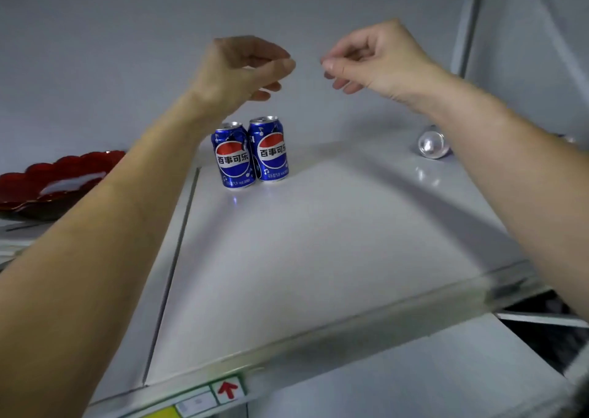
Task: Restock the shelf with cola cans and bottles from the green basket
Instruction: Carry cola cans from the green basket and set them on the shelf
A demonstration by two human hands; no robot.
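Two blue cola cans stand upright side by side near the back of the white shelf (318,242): the left can (234,157) and the right can (269,149). A third can (432,145) lies on its side at the back right, its silver end facing me, partly hidden by my right forearm. My left hand (242,70) hovers above the two upright cans with fingers loosely curled and holds nothing. My right hand (373,60) hovers to the right of it, fingers loosely curled, also empty. The green basket is out of view.
A dark red scalloped dish (47,181) sits on the neighbouring shelf section at the left. A vertical seam divides the two sections. The shelf's front rail (318,338) carries a label with a red arrow (228,389). A grey upright post (468,22) stands at the back right.
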